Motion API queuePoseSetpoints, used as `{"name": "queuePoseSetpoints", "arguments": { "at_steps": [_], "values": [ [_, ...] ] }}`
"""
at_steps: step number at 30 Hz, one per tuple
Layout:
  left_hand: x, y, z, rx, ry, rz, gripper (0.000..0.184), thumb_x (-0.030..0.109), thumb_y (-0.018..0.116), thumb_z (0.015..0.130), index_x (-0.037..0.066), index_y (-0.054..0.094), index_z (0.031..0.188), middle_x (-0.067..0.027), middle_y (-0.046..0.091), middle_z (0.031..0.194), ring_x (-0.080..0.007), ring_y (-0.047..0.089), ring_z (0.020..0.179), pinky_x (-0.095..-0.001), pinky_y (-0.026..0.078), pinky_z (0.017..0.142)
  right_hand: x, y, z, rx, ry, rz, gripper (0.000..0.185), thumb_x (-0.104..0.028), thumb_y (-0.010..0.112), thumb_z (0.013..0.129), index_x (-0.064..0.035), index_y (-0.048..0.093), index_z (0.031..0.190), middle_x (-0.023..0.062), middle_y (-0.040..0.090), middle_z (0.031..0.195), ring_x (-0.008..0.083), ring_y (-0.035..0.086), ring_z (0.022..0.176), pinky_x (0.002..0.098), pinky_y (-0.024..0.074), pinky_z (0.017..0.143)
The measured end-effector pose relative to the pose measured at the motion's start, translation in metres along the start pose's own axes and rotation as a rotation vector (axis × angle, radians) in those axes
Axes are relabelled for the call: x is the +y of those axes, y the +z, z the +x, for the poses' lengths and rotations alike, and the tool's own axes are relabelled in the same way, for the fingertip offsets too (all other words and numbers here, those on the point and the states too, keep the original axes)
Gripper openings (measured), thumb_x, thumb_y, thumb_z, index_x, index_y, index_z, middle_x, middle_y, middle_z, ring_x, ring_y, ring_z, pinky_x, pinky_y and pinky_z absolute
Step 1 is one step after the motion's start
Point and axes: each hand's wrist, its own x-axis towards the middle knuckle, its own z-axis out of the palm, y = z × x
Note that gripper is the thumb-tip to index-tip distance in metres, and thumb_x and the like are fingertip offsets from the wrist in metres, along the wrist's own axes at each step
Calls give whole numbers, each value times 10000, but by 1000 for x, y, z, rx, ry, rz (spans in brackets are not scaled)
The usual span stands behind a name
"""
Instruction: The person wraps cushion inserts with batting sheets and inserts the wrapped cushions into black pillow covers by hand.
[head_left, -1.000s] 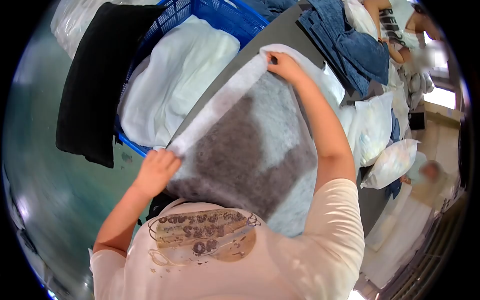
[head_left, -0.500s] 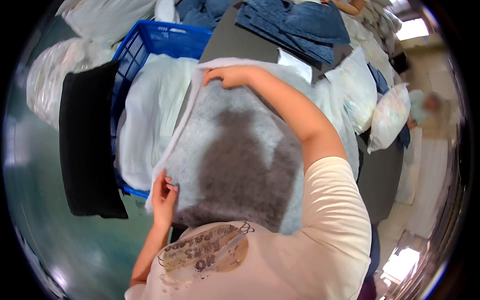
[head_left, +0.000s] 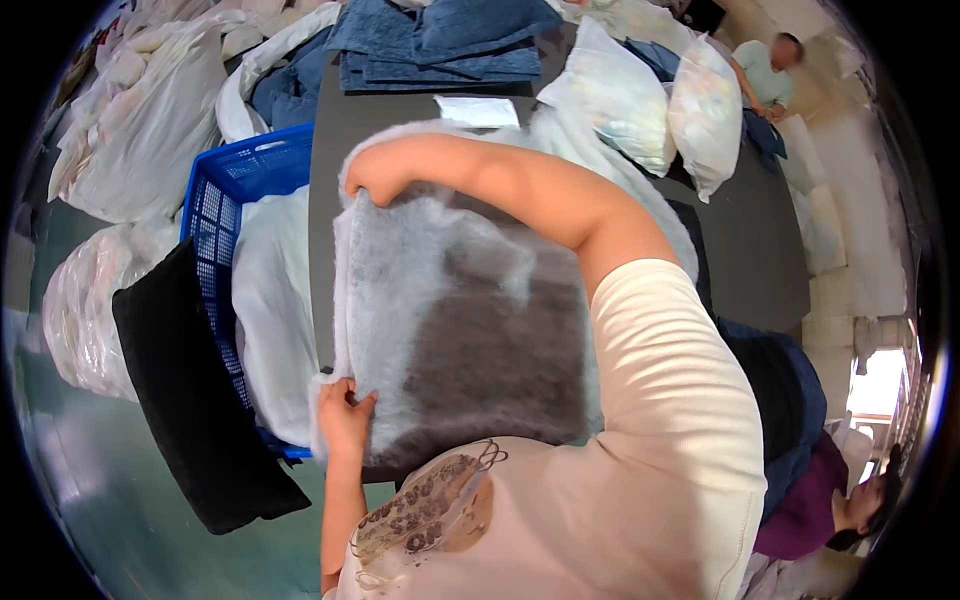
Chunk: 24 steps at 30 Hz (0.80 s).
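A fluffy pale sheet of wadding [head_left: 385, 290] lies across the dark table in front of my body. My right hand [head_left: 378, 178] reaches over it to the far left corner, fingers curled down on the edge. At the near left corner, my left hand [head_left: 345, 415] pinches the same edge between thumb and fingers. Between my hands the left edge runs fairly straight, with a thick, doubled-looking border. A dark grey area covers the sheet's middle and right; I cannot tell whether it is shadow or cloth. My right forearm hides part of the far edge.
Left of the table stands a blue crate [head_left: 205, 200] with white material [head_left: 270, 300] inside and a black cushion [head_left: 205, 390] against its side. Folded blue cloths [head_left: 440, 45], a white packet [head_left: 478, 111] and filled plastic bags [head_left: 610, 100] lie farther off. Other people [head_left: 765, 75] are at right.
My right hand has drawn the far left corner left and slightly nearer. The left edge, slanted before, is now almost upright in view. My view has turned, shifting table and crate.
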Motion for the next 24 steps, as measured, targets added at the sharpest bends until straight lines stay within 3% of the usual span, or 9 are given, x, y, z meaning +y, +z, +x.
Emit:
{"name": "queuePoseSetpoints", "arguments": {
  "at_steps": [3, 7, 9, 13, 14, 16, 18, 21, 24],
  "values": [
    [6, -6, -14, 53, 254, -614, 271, -35, 705, 713, -3, 638, 974, -73, 643, 984, -215, 612, 900, -310, 481, 820, -2, 1, 2, 96, 129, -175, 428, -93, 628, 670, -80, 700, 1092, 173, 687, 1089, 351, 644, 1043, 458, 505, 872],
    [19, -25, -38, -297, -385, -1190, 319, -16, 617, 846, 43, 545, 1151, -61, 634, 1063, -171, 599, 941, -310, 471, 881, -3, 19, 40, 266, 301, -46, 373, -142, 611, 744, -66, 700, 1097, 178, 703, 1063, 349, 656, 1033, 447, 519, 869],
    [1, -14, -39, -298, -406, -1134, 285, 25, 645, 873, 53, 541, 1136, -57, 633, 1068, -170, 593, 956, -313, 466, 891, -24, 37, 30, 440, 394, 52, 209, -172, 651, 741, -82, 771, 885, 156, 729, 975, 330, 695, 936, 453, 550, 795],
    [-64, 5, -40, -335, -285, -1043, 259, 92, 676, 909, 71, 544, 1131, -51, 628, 1083, -167, 575, 1005, -317, 448, 925, -81, 158, 85, 812, 203, 305, 601, -98, 622, 804, -93, 507, 1394, 187, 503, 1423, 368, 548, 1224, 462, 442, 993],
    [-62, 0, -39, -376, -319, -1043, 257, 97, 673, 916, 84, 546, 1139, -51, 622, 1101, -165, 555, 1050, -321, 420, 963, -130, 125, 5, 633, 138, 235, 643, -91, 605, 815, -107, 447, 1437, 186, 421, 1473, 393, 508, 1237, 484, 427, 997],
    [-62, -7, -32, -427, -251, -911, 264, 107, 678, 912, 89, 545, 1141, -59, 636, 1060, -146, 595, 919, -297, 497, 800, -167, 196, -21, 882, -26, 403, 532, -121, 574, 843, -116, 501, 1370, 158, 549, 1260, 355, 579, 1094, 469, 467, 945],
    [-63, -28, -18, -423, -244, -567, 280, 151, 688, 909, 81, 537, 1134, -66, 644, 980, -119, 600, 760, -259, 509, 590, -195, 223, -116, 718, 4, 624, 349, -129, 559, 856, -86, 622, 1197, 135, 641, 1101, 302, 625, 1019, 420, 499, 896],
    [-55, -44, 13, -36, 487, 36, 310, 150, 683, 886, 16, 548, 1131, -118, 595, 1018, -251, 594, 898, -352, 487, 762, -216, 280, -220, 888, 503, 915, 210, -93, 598, 832, -53, 686, 1018, 121, 670, 1086, 281, 648, 983, 377, 518, 848],
    [-4, -44, 37, -58, 772, 77, 283, 104, 650, 858, -27, 569, 1096, -191, 566, 1111, -375, 541, 1055, -422, 429, 932, -258, 243, -326, 1105, 748, 1203, 187, -77, 600, 874, -54, 700, 1030, 73, 693, 1040, 209, 656, 957, 335, 518, 819]
  ]
}}
